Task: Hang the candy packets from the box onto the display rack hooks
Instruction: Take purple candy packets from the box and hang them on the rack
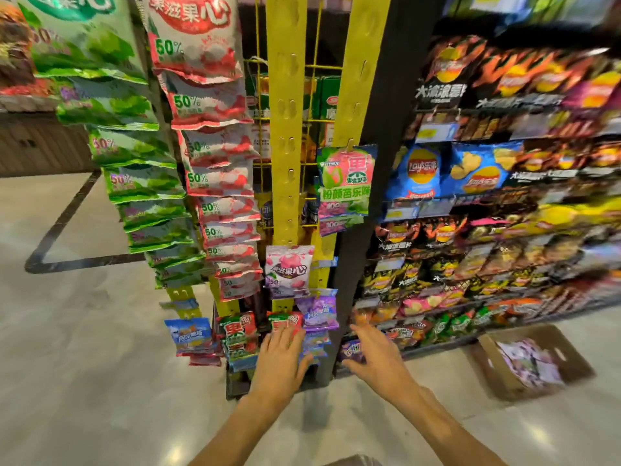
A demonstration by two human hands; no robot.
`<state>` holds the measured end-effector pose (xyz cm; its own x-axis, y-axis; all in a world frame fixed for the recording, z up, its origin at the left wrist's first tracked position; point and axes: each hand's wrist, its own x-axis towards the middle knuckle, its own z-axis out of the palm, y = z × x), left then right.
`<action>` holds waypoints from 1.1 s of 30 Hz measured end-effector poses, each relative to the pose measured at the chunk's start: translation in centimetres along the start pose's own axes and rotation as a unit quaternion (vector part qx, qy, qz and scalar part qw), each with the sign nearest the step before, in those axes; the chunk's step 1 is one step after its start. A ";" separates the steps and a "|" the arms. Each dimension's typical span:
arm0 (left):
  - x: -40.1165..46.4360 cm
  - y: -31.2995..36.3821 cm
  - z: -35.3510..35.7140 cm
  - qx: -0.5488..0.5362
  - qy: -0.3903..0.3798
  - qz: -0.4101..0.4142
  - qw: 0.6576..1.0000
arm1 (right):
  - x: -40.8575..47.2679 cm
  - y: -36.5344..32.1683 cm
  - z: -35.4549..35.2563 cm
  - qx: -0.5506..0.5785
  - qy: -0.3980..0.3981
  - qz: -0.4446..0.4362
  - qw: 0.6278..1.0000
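A glossy pale floor (84,348) with a dark inlaid line (64,216) reflects overhead lights beside crowded shelves of crisp bags (497,183).

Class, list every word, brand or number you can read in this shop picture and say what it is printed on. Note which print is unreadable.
"50%": red and white candy packets hanging in a column.
"果滋果心": top red packet.
"果滋果心": pink packet.
"粉颜芭乐味": green and pink packet.
"Lay's乐事": blue crisp bag.
"大波浪薯片": black crisp bag.
Shelf price tags and packets in the cardboard box: too blurred.
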<state>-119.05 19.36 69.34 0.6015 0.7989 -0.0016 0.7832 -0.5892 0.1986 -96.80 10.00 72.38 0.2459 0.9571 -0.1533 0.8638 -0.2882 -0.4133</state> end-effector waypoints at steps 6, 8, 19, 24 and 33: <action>0.4 7.1 -0.1 0.016 -0.095 0.031 0.995 | -2.8 6.2 -1.4 -0.073 -0.021 0.018 0.997; 1.5 10.2 0.6 0.034 -0.113 0.026 0.993 | -3.8 9.0 -2.7 -0.090 -0.027 0.027 0.995; 8.1 31.1 8.2 0.070 -0.137 0.112 0.982 | -9.7 28.4 -8.4 -0.074 -0.028 0.118 0.990; 11.8 39.6 10.6 0.080 -0.148 0.173 0.971 | -12.7 37.0 -10.5 -0.050 -0.012 0.177 0.983; 21.9 53.7 15.4 0.082 -0.192 0.306 0.929 | -13.7 49.6 -14.0 -0.011 0.028 0.315 0.949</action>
<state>-61.37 3.33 64.92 0.9292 0.2240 -0.2939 0.2698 -0.9547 0.1254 -51.22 -17.01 66.54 0.7385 0.5961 -0.3150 0.5467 -0.8029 -0.2378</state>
